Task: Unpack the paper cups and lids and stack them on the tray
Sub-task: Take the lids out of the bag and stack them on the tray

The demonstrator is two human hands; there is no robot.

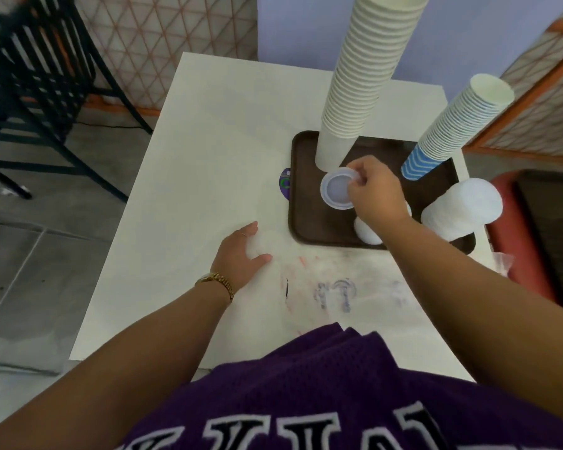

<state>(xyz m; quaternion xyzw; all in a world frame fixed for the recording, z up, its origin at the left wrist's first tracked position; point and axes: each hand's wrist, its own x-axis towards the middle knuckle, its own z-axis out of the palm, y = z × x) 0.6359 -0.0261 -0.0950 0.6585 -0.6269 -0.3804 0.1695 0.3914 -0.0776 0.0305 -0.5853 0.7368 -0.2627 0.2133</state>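
Lid (pixel 336 192) is pinched at its rim by the right hand (pixel 376 193) above the tray (pixel 319 233), at six o'clock from the tall cup stack (pixel 368 69), which could be toppled if nudged. Remaining lids (pixel 264 243) are gripped on the table (pixel 208 141) by the left hand (pixel 239 254).

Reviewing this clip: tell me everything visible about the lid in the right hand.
The lid is a round, translucent white disc that looks like thin plastic, with a raised rim around a flat, sunken centre. The right hand pinches its right edge between thumb and fingers, holding it tilted over the brown tray, just in front of the base of the tall cream cup stack. Whether it touches the tray cannot be told.
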